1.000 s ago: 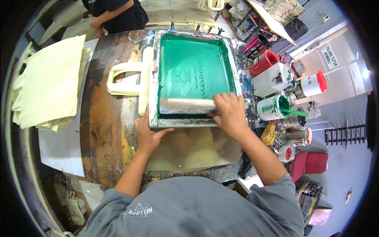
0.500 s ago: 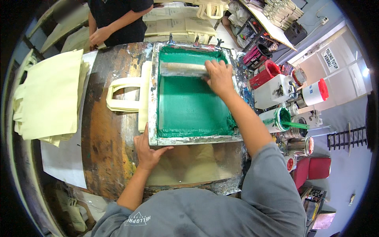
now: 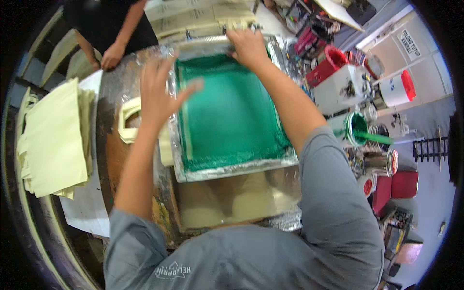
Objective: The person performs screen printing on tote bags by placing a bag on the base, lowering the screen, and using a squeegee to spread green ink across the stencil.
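Observation:
A screen printing frame [image 3: 232,170] with green ink spread over its mesh lies on the table in front of me. At its far end, my right hand [image 3: 247,47] is closed over a pale squeegee [image 3: 205,45], blurred and partly hidden by the hand. My left hand [image 3: 158,94] hangs over the frame's left side, fingers spread and smeared by motion, holding nothing. Below that hand, a cream cloth bag [image 3: 166,147] sticks out from under the frame, its handle loop [image 3: 126,135] lying on the table to the left.
A stack of cream bags [image 3: 55,140] lies at the left on a white sheet [image 3: 92,212]. Across the table a person's hand [image 3: 113,55] rests near the edge. On the right stand a green ink pot [image 3: 355,128] with a green stick, a red bucket [image 3: 333,63] and several cans.
My right hand has moved with the squeegee to the frame's far end. My left hand has left the frame's near left corner and risen forward along its left side.

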`<action>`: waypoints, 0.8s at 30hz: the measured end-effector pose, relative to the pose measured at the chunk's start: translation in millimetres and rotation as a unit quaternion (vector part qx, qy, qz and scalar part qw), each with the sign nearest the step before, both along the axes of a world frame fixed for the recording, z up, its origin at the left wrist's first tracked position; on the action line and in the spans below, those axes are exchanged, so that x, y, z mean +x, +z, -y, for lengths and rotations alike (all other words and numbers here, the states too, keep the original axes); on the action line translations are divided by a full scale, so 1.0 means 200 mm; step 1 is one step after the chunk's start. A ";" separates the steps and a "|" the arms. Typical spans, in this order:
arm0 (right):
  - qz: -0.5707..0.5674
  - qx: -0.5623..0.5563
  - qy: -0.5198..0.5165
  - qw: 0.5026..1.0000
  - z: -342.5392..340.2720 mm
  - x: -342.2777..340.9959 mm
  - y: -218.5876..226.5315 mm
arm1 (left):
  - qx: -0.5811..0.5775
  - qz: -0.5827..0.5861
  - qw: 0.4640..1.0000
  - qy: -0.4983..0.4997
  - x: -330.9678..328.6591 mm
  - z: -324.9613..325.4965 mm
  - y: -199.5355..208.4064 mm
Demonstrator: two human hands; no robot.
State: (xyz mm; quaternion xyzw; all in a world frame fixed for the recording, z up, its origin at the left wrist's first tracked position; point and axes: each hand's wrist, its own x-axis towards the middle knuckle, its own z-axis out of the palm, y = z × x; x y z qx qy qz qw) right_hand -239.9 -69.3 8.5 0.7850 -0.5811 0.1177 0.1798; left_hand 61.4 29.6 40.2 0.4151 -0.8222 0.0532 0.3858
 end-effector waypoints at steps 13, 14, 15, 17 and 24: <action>0.033 0.023 0.051 0.998 -0.22 -0.03 0.03 | -0.125 0.119 0.982 0.078 -0.35 0.44 -0.22; 0.038 -0.098 0.109 0.988 -0.26 -0.02 0.02 | -0.147 0.110 0.980 0.071 -0.34 0.40 -0.23; 0.026 -0.066 0.104 0.992 -0.30 -0.03 0.02 | -0.134 0.124 0.979 0.084 -0.34 0.36 -0.24; -0.003 0.007 0.080 0.997 -0.39 -0.03 0.03 | -0.121 0.142 0.977 0.103 -0.33 0.26 -0.24; 0.010 0.054 0.054 0.997 -0.79 0.02 0.07 | -0.056 0.142 0.984 0.096 -0.31 -0.14 -0.19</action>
